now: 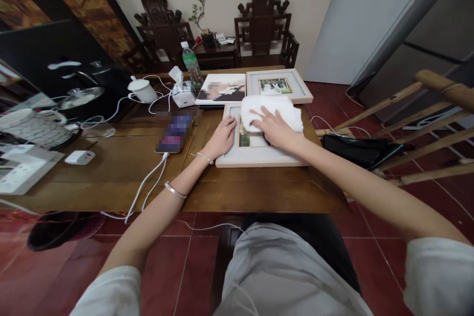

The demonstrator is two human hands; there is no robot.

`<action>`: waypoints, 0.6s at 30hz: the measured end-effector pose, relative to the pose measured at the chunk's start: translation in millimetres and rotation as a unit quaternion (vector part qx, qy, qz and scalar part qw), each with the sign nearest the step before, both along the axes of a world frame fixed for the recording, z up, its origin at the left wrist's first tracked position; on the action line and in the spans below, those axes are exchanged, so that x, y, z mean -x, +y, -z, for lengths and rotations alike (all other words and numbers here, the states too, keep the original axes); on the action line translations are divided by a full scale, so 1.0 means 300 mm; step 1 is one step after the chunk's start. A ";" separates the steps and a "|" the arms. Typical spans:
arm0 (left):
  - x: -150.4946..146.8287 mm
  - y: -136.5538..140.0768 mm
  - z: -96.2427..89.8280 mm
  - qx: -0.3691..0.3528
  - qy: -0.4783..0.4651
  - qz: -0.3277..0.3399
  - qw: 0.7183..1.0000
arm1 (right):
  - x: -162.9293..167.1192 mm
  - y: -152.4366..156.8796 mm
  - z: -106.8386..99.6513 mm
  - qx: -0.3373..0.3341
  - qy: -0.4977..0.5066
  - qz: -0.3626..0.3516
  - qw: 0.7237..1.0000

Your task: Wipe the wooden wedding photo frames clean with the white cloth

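Note:
A pale picture frame (259,162) lies flat near the table's front edge, with a small photo in a wide mat. My left hand (221,139) grips its left side, the fingers bent over the border. On top of the frame, my right hand (277,128) holds a folded white cloth (289,108) down with its fingers over it. The cloth hides the frame's upper right part and much of the photo. Behind it lie a second light frame (301,91) holding a photo, and a white-edged picture panel (222,90), partly blurred.
Left of my left hand lies a phone (174,133) plugged into a white cable (148,175). Farther back stand a tissue box (184,95), a green-labelled bottle (190,61) and a lidded white cup (142,90). A bamboo rack (400,98) stands right of the table.

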State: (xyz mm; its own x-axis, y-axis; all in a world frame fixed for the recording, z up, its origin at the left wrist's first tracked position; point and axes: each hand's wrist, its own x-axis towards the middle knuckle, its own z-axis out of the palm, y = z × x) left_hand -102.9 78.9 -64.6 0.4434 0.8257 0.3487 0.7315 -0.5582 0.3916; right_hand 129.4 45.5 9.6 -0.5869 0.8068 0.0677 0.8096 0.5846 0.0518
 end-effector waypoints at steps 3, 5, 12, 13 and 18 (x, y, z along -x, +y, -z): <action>0.004 0.000 -0.003 -0.003 0.008 0.002 1.000 | -0.002 0.121 0.028 -0.045 -0.013 0.034 0.998; 0.005 0.000 -0.004 -0.003 0.007 0.000 1.000 | 0.012 0.144 0.035 -0.039 -0.036 0.047 0.998; -0.006 -0.001 0.004 -0.009 -0.014 -0.013 1.000 | 0.060 -0.108 -0.061 0.072 -0.075 -0.004 0.995; -0.008 -0.001 0.005 -0.010 -0.018 -0.014 1.000 | 0.059 -0.159 -0.087 0.096 -0.076 -0.017 0.992; -0.013 -0.007 -0.007 0.001 -0.038 -0.018 0.999 | 0.059 -0.354 -0.172 0.151 -0.086 -0.094 0.980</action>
